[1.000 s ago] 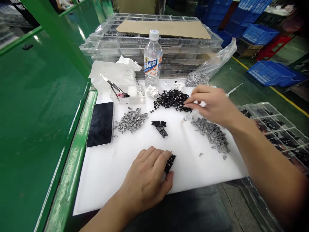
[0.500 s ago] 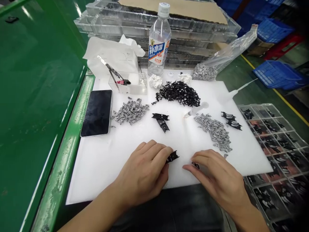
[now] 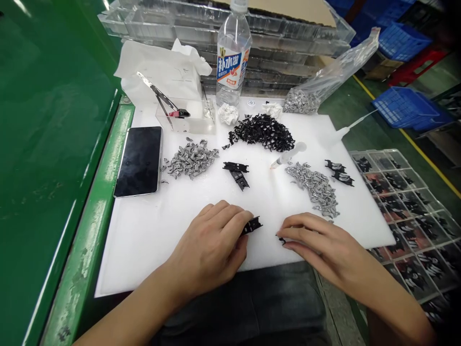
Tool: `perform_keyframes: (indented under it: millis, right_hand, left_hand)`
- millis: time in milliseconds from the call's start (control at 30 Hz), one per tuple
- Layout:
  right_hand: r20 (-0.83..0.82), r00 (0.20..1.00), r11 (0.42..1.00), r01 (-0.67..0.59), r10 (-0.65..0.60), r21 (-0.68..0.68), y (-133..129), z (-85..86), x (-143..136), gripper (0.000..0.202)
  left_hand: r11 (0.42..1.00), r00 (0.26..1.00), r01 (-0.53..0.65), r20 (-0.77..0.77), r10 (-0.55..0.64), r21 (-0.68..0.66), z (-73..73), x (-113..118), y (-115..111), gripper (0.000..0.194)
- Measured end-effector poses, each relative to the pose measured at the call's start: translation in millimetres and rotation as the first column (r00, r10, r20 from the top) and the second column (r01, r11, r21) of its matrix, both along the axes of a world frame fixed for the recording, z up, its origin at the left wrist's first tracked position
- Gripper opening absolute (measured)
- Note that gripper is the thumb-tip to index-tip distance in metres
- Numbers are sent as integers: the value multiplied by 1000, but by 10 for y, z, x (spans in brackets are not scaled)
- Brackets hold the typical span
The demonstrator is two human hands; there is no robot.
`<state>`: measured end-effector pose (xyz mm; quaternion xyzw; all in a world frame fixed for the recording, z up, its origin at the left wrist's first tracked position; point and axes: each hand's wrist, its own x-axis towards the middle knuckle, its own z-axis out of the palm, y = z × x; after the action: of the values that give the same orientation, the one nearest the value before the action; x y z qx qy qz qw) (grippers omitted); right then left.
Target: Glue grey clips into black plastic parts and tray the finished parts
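My left hand [image 3: 214, 242] is closed around a black slotted plastic part [image 3: 253, 225], one end of which sticks out past the thumb and forefinger. A little to its right, my right hand [image 3: 320, 245] pinches a small black clip [image 3: 281, 240] between thumb and fingertips. The two held pieces are apart. Beyond the left hand lie two black slotted parts [image 3: 236, 166], one across the other. Small grey curved pieces form a left pile [image 3: 194, 159] and a right pile [image 3: 317, 187]. A heap of small black clips [image 3: 264, 132] lies farther back.
A tablet [image 3: 139, 162] lies at the left. Behind are a clear box [image 3: 187, 122] with tweezers, a plastic bottle [image 3: 233, 62] and a bag of grey pieces [image 3: 302, 98]. A thin-tipped dropper bottle [image 3: 288, 154] lies mid-board. Right, below the board, is a compartment tray [image 3: 399, 192].
My right hand has turned and shifted slightly left, so the small black clip shows more clearly at its fingertips. My left hand keeps its hold. The whole view has shifted slightly.
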<state>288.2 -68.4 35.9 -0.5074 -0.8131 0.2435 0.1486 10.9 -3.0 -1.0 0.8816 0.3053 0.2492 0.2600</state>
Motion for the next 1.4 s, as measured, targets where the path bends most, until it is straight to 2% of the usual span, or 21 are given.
perform_keyframes:
  millis: [133, 233, 333, 400, 800, 967, 1133, 1267, 1333, 1400]
  right_hand:
    - [-47, 999, 994, 7, -2, 108, 0, -3, -17, 36]
    - [-135, 989, 992, 77, -64, 95, 38, -59, -100, 35]
    - [-207, 973, 992, 111, -97, 54, 116, -147, -234, 33]
    - [-227, 968, 989, 128, -107, 79, 163, -194, -311, 33]
    - [-214, 969, 992, 128, -124, 9, 234, -213, -414, 32]
    - [-171, 983, 997, 70, -71, -9, 284, -150, -440, 30]
    - [-6, 999, 999, 40, -41, -34, 347, -49, -503, 14]
    - [133, 990, 998, 31, -39, 59, 307, -56, -446, 26]
    - [88, 996, 998, 14, -19, 58, 269, -80, -379, 30]
    - [16, 1000, 1000, 6, -7, 24, 240, -90, -317, 27]
  left_hand:
    - [992, 995, -87, -34, 91, 89, -17, 6, -3, 27]
    - [996, 997, -74, -36, 75, 43, -27, -9, 10, 14]
    - [997, 997, -77, -12, 77, -7, -31, -20, 27, 13]
    - [996, 996, -88, -14, 87, -31, -36, -18, 38, 13]
    - [992, 995, -104, -7, 103, -65, -38, -8, 51, 14]
    - [993, 995, -98, -15, 97, -72, -60, -10, 63, 15]
    - [994, 994, -105, 19, 105, -43, -95, -17, 70, 16]
    - [994, 993, -111, 47, 111, -10, -120, -28, 80, 20]
    - [994, 993, -112, 47, 111, 7, -118, -28, 83, 22]
    - [994, 993, -104, 55, 102, 29, -101, -24, 76, 32]
